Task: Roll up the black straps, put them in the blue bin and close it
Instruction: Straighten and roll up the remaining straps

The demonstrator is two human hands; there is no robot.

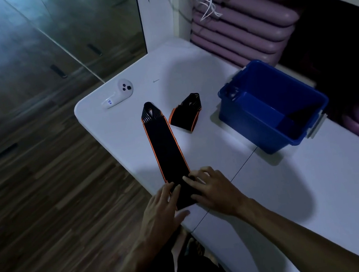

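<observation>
A long black strap [164, 142] with orange edges lies flat on the white table [274, 191], its looped end pointing away from me. My left hand [161, 210] and my right hand [213, 188] both press on the strap's near end, fingers spread on the fabric. A second black strap [186, 114], folded into a short bundle, lies just beyond, between the long strap and the blue bin [253, 123]. The bin stands open at the right with nothing visible inside. Its lid is not in view.
A white handheld controller [117, 93] lies near the table's far left corner. A small screw [155, 80] sits beyond the straps. Purple mats [242, 32] are stacked on shelves behind the bin. The table's left edge drops to a wooden floor [30, 180].
</observation>
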